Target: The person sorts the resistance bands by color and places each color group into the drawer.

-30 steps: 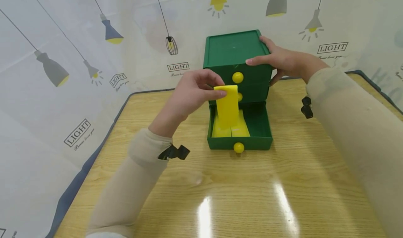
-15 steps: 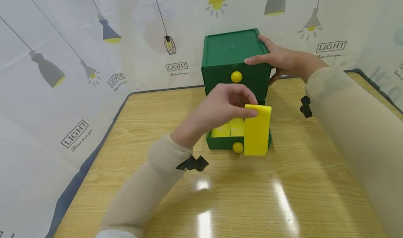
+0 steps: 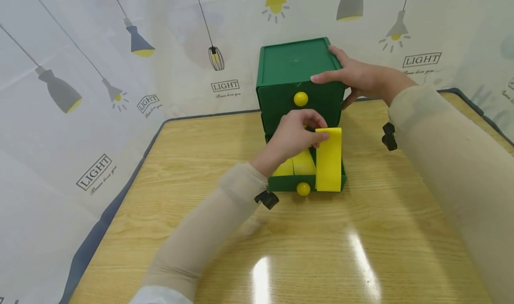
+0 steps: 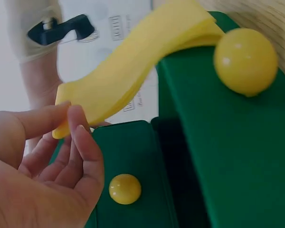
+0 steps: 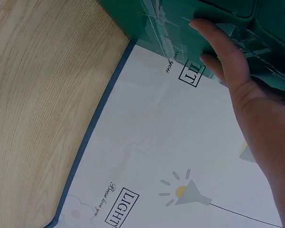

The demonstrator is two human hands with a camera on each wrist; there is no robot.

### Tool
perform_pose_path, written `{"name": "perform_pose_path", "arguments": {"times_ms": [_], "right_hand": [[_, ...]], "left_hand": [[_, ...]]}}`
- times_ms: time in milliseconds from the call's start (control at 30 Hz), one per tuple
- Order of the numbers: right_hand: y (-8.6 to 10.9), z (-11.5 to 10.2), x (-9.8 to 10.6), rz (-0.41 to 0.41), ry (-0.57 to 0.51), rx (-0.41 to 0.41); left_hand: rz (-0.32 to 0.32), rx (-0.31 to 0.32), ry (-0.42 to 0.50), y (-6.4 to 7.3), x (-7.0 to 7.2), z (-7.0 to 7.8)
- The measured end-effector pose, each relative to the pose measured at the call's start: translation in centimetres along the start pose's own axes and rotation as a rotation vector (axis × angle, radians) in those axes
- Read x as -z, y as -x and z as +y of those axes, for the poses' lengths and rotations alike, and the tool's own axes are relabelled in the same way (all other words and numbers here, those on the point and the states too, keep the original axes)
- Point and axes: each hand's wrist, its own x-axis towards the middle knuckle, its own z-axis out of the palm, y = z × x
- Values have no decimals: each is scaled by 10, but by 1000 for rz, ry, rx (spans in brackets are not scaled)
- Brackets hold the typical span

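My left hand (image 3: 295,134) pinches a folded yellow cloth strip (image 3: 329,161) by its upper end, between thumb and fingers. The strip hangs over the front right of the pulled-out bottom drawer (image 3: 285,183) in the head view. In the left wrist view the same strip (image 4: 133,52) bends from the fingertips down to the drawer's edge. More folded yellow pieces (image 3: 303,162) lie in the drawer's left part, partly hidden by the hand. My right hand (image 3: 357,74) rests on the green drawer cabinet (image 3: 297,63), thumb along its top front edge, other fingers on its right side.
The cabinet stands near the back edge of a wooden table (image 3: 225,241). Round yellow knobs (image 3: 300,99) stick out from its drawer fronts. Behind rises a white sheet (image 3: 176,36) printed with lamps. Clear tape (image 5: 161,33) shows on the cabinet's side in the right wrist view.
My left hand has moved right with the yellow strip, from the drawer's left part to its right front, lastly lifting it slightly. The right hand keeps its place on the cabinet.
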Motion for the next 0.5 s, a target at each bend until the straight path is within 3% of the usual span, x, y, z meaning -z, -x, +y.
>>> {"name": "perform_pose_path", "arguments": {"times_ms": [267,500], "right_hand": [[-2,-1,0,7,-10,-5],[-4,1,0,4,-25,-9]], "left_hand": [[79,12,-148,-4,-10,-9],[137,43,-172,-9,-15,-14]]}}
